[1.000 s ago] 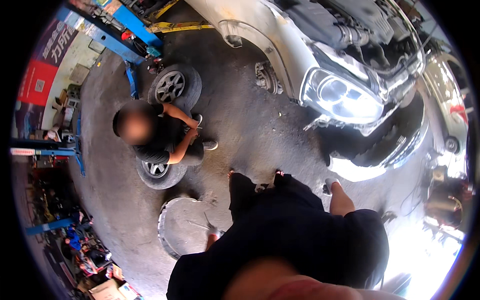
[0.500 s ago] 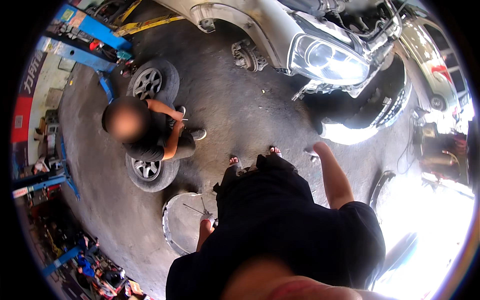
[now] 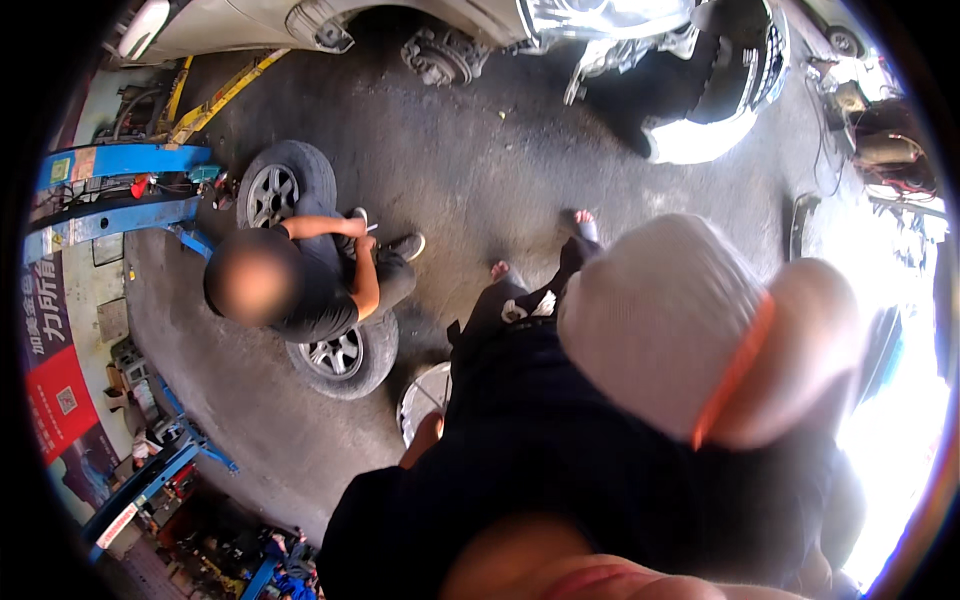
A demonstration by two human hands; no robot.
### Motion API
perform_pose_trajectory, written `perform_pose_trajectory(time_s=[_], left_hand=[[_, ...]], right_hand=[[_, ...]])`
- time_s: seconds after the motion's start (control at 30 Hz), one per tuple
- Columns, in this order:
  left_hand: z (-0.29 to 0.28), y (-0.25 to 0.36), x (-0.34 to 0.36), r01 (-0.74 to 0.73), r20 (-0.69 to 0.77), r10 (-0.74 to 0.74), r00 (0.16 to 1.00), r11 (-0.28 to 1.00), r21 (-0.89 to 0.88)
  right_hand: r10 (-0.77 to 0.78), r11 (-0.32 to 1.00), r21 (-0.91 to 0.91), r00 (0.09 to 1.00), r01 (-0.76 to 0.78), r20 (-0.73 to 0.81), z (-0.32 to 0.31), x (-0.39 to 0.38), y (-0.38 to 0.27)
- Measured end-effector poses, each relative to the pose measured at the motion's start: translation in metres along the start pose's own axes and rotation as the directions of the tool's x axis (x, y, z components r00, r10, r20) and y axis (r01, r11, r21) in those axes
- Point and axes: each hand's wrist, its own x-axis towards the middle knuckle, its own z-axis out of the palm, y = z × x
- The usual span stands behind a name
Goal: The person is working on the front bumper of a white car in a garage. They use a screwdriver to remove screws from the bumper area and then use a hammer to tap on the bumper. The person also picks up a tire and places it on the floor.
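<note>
My right hand (image 3: 650, 320) is raised close to the camera in a pale glove with an orange cuff. It looks large and blurred. Its fingers are turned away, so I cannot see whether they hold anything. Low on the left, my left forearm (image 3: 424, 438) hangs beside my dark shirt, and my left hand is mostly hidden there. A curved light-coloured band (image 3: 408, 405) lies on the floor nearest to that hand.
A person (image 3: 320, 270) in dark clothes sits at the left between two wheels (image 3: 272, 195), hands together on a small thin object. Ahead is a car with an exposed brake hub (image 3: 440, 58). A detached bumper (image 3: 700, 138) lies on the floor. Blue lift arms (image 3: 130, 160) stand far left.
My right hand has risen from beside my hip to close before the camera. My view has shifted, so the car sits higher in it. Thin rods near my left hand are now mostly hidden.
</note>
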Motion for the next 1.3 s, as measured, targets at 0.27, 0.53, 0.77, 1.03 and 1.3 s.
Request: perform_pose_trajectory(time_s=[0.27, 0.53, 0.77, 1.03, 1.3], left_hand=[[-0.035, 0.048, 0.016, -0.07, -0.032, 0.073, 0.997, 0.993, 0.092], [-0.009, 0.111, 0.008, -0.179, 0.02, 0.179, 0.984, 0.964, 0.197], [-0.016, 0.124, -0.006, -0.198, -0.033, 0.212, 0.977, 0.95, 0.243], [0.037, 0.155, -0.021, -0.168, -0.181, 0.224, 0.958, 0.945, 0.279], [0.154, 0.202, -0.043, -0.159, -0.693, -0.134, 0.708, 0.926, -0.341]], right_hand=[[-0.091, 0.994, -0.058, 0.996, 0.091, -0.001, -0.005, -0.031, -0.017], [-0.033, 0.999, 0.015, 0.999, 0.033, -0.01, 0.002, -0.057, -0.005], [-0.007, 0.997, 0.078, 0.997, 0.013, -0.071, 0.019, -0.064, 0.053], [0.402, 0.862, 0.445, 0.862, -0.244, -0.307, 0.099, -0.045, 0.252], [0.435, 0.875, 0.402, 0.806, -0.272, -0.402, 0.145, 0.056, 0.459]])
